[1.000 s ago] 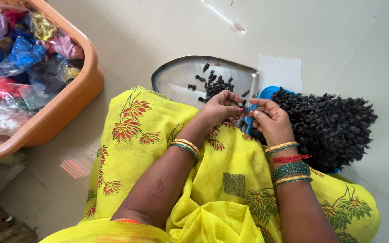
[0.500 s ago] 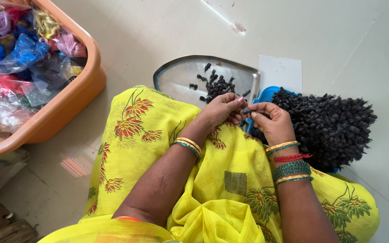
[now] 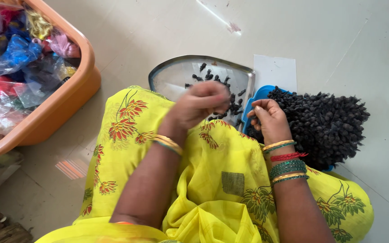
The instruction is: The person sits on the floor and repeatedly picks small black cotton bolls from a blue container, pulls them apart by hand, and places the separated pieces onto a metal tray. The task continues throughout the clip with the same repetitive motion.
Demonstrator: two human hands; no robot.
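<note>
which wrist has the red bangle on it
The right hand, the one resting at the heaped pile of black pieces. Its wrist carries a red bangle among gold and green ones; the left hand wears only gold and green.

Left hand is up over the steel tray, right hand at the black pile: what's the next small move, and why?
Probably lower the left hand to the steel tray. It hovers closed and blurred above the few loose black pieces there, while the right hand rests at the edge of the heaped black pile.
</note>
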